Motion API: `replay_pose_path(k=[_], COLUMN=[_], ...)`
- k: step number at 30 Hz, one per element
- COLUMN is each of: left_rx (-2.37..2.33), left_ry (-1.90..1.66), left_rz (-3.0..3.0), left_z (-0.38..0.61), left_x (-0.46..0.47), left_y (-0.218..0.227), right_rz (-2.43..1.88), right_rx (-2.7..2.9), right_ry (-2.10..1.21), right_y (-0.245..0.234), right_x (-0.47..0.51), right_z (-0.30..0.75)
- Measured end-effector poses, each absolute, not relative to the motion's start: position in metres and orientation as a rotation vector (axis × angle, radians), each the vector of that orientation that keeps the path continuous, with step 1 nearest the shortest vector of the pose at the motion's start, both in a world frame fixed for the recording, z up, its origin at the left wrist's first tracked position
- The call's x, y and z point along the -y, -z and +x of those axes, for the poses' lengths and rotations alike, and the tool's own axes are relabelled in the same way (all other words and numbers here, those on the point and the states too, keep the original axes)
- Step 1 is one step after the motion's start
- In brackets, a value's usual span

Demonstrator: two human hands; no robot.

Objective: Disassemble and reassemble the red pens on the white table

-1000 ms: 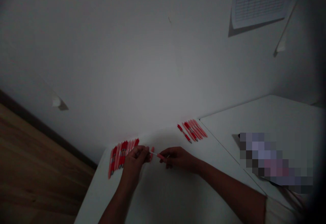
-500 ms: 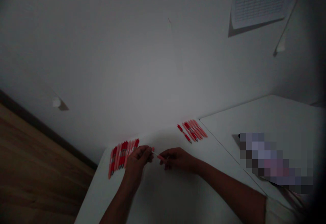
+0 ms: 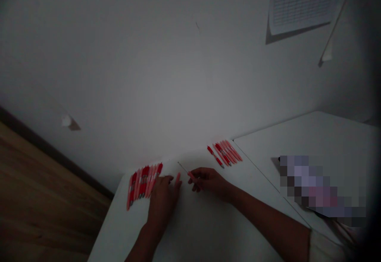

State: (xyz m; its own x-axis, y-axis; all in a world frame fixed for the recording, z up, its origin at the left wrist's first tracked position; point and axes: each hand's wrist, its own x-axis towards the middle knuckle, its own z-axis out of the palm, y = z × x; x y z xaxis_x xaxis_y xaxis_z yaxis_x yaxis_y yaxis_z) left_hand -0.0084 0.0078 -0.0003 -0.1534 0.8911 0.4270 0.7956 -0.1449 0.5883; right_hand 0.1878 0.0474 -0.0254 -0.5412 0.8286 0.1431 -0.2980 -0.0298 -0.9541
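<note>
My right hand (image 3: 205,180) pinches the pink lower part of a pen (image 3: 193,177). A thin refill (image 3: 182,167) sticks out of it toward the upper left. My left hand (image 3: 163,196) is over the table with thumb and fingers apart. A short pink pen part (image 3: 178,177) is at its thumb tip, seemingly on the table. Just beyond the left fingers is a row of red and pink pens (image 3: 144,180), partly covered by the hand. Farther back on the right, a second group of red and pink pens (image 3: 224,153) lies side by side.
The white table (image 3: 202,230) meets a pale wall (image 3: 149,75) at its back edge. A seam separates it from another white surface (image 3: 297,139) on the right, where a blurred-out object (image 3: 315,190) lies. Wood (image 3: 44,198) shows at left. A printed sheet (image 3: 303,6) hangs above.
The hands have moved apart. My left hand has opened away from the pink part, its fingers toward the left pens. The refill in my right hand now points up and free.
</note>
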Motion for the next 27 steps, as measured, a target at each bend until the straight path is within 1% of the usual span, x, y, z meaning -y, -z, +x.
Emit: replay_pose_path(k=[5,10,12,18,22,24,27], left_rx=[-1.899,-2.049,-2.002,-1.720,-1.373,-1.222,-1.142], left_ry=[-1.211,-1.053,-1.136,-1.530,-1.746,-1.780,-1.798], left_rz=[1.992,1.966,1.820,1.314,0.856,0.655,0.548], left_z=[-0.005,-0.006,-0.008,-0.015,-0.017,-0.017,-0.017], left_x=[-0.004,-0.005,-0.008,-0.017,-0.020,-0.021,-0.020], left_y=[-0.001,-0.008,-0.009,-0.010,-0.018,-0.022,-0.026], right_rz=[-0.611,-0.593,-0.585,-0.586,-0.613,-0.639,-0.667], right_rx=[1.417,1.394,1.383,1.396,1.402,1.425,1.467], right_ry=[-1.690,-1.695,-1.700,-1.686,-1.687,-1.681,-1.669], right_y=[0.022,0.024,0.024,0.028,0.027,0.026,0.026], right_x=[-0.047,-0.047,-0.047,-0.049,-0.048,-0.046,-0.046], right_z=[0.188,0.189,0.188,0.187,0.188,0.188,0.189])
